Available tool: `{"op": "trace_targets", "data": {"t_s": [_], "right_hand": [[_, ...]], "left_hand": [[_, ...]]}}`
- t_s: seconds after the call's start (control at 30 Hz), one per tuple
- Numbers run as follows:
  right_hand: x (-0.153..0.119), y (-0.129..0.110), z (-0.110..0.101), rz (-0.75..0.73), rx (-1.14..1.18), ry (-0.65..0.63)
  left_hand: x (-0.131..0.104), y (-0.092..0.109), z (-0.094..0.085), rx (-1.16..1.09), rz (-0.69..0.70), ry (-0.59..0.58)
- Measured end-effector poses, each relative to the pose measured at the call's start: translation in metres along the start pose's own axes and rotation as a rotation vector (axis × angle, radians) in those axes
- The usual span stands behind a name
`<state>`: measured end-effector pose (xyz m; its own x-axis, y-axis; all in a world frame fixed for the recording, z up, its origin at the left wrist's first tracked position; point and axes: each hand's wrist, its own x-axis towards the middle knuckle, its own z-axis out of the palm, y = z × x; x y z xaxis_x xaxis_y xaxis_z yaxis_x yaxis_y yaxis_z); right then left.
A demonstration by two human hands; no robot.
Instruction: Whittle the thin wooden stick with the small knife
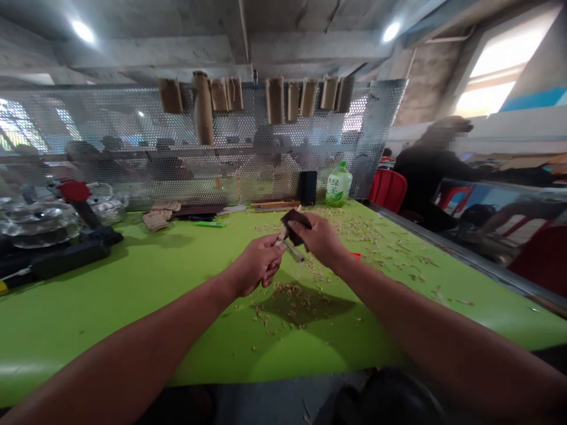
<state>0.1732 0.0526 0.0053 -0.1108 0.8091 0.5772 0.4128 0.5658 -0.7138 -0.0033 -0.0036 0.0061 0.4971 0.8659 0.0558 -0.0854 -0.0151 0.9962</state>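
Observation:
My left hand (259, 264) is closed around a small pale piece of carved wood (281, 236), which sticks out past the thumb. Pressed against that wood is a dark brown folded sheet that looks like sandpaper (295, 225), pinched in my right hand (323, 236). Both hands are above the green table mat (195, 330), close together. Behind the fingers a slim light-coloured tool or stick (294, 252) shows in part; its kind is unclear. Wood shavings (292, 298) lie scattered beneath the hands.
Against the perforated metal screen (239, 165) stand a green tea bottle (339, 186) and a black box-like object (308, 188). A light green cutter (209, 224) lies back left. Silver kettles (39, 221) and a black clamp-like tool (84, 236) occupy the left. A person (425, 165) sits at right.

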Motion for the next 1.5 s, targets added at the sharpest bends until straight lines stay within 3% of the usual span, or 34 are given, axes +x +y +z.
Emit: {"op": "trace_targets", "data": {"t_s": [0.1,0.23,0.37,0.5,0.63,0.77,0.87,1.0,1.13,1.27,1.37,1.5], "right_hand": [[-0.001,-0.001,0.003,-0.005,0.003,-0.068],[-0.001,-0.001,0.003,0.005,0.020,0.018],[0.002,0.000,0.000,-0.036,-0.020,-0.065],[0.003,0.000,-0.003,0.040,0.054,0.006],[0.002,-0.002,-0.002,-0.013,0.041,-0.101],[0.002,-0.001,-0.001,0.044,0.042,0.009],[0.002,0.003,0.000,-0.001,0.049,-0.106],[0.004,0.009,0.000,0.018,0.036,-0.004],[0.004,0.009,0.000,-0.039,0.047,-0.079],[0.004,0.006,0.000,0.019,0.080,0.001],[0.004,0.007,0.000,-0.021,0.071,-0.075],[0.005,0.010,0.000,0.010,0.073,0.049]], "left_hand": [[0.000,0.000,0.000,-0.065,-0.009,0.017],[0.001,-0.001,-0.002,-0.129,-0.014,-0.035],[0.002,-0.003,-0.003,-0.112,-0.002,-0.026],[0.001,-0.002,-0.003,-0.098,0.018,-0.044],[0.001,-0.002,-0.002,-0.060,0.013,-0.017],[-0.001,-0.001,0.000,-0.011,0.002,-0.011],[-0.002,0.000,0.002,0.056,-0.013,0.029],[-0.002,0.001,0.001,0.056,-0.003,0.024],[-0.002,0.000,0.000,0.034,-0.003,0.017],[-0.002,0.000,-0.002,-0.009,0.011,-0.020],[-0.002,0.001,-0.002,-0.037,-0.009,-0.032],[-0.001,0.001,-0.003,-0.149,-0.011,-0.050]]}}
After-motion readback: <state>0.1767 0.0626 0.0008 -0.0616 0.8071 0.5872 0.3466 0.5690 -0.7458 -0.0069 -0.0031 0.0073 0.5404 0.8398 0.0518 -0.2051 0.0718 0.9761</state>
